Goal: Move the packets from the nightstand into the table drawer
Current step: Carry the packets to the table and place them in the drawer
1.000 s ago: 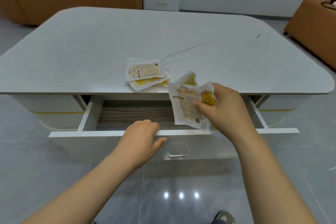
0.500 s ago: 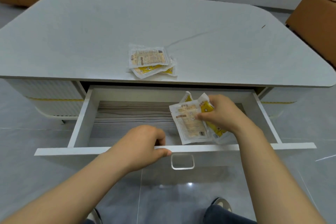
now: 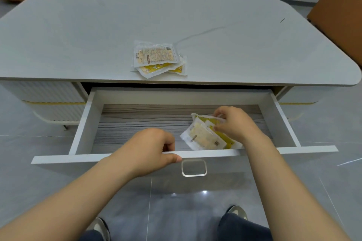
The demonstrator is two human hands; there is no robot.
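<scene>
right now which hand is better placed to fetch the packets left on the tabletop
Right, probably. The left hand grips the drawer front, while the right hand pinches packets low inside the drawer; once it lets go, it can reach up to the tabletop stack.

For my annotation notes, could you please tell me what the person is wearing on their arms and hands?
The left forearm and right forearm are bare to the frame edge, with no sleeves. The left hand and right hand wear no gloves, and no watch, bracelet or ring shows.
</scene>
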